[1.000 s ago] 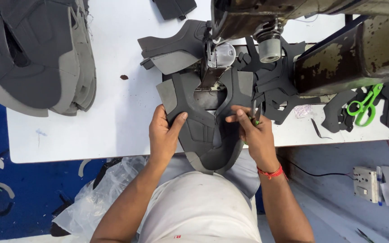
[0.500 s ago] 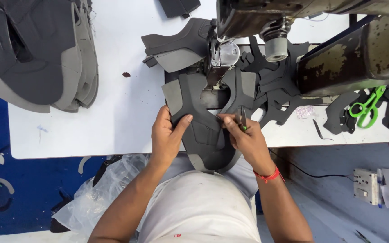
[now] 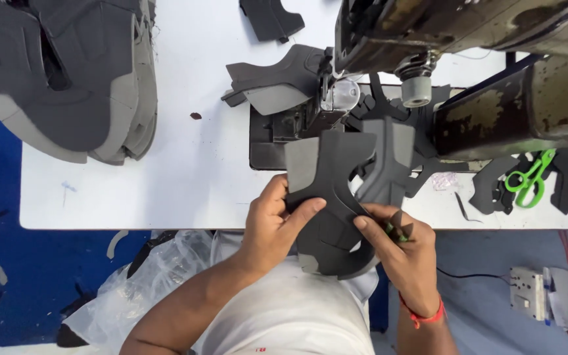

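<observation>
A dark grey shoe upper piece [image 3: 331, 172] lies flat at the front edge of the white table [image 3: 198, 164], under the sewing machine [image 3: 442, 39]. My left hand [image 3: 274, 220] grips its left side, thumb on top. My right hand [image 3: 399, 246] pinches its lower right edge and also holds a small green tool between the fingers. The piece's rounded bottom hangs over the table edge toward my lap. The needle area [image 3: 336, 98] sits just beyond the piece.
A stack of grey upper pieces [image 3: 67, 72] fills the table's far left. More cut dark pieces [image 3: 277, 79] lie behind and right of the machine. Green scissors [image 3: 527, 177] rest at the right. A clear plastic bag [image 3: 139, 283] lies below the table.
The view has shifted. Both hands have slid the grey piece slightly and regripped it lower, near the table edge.
</observation>
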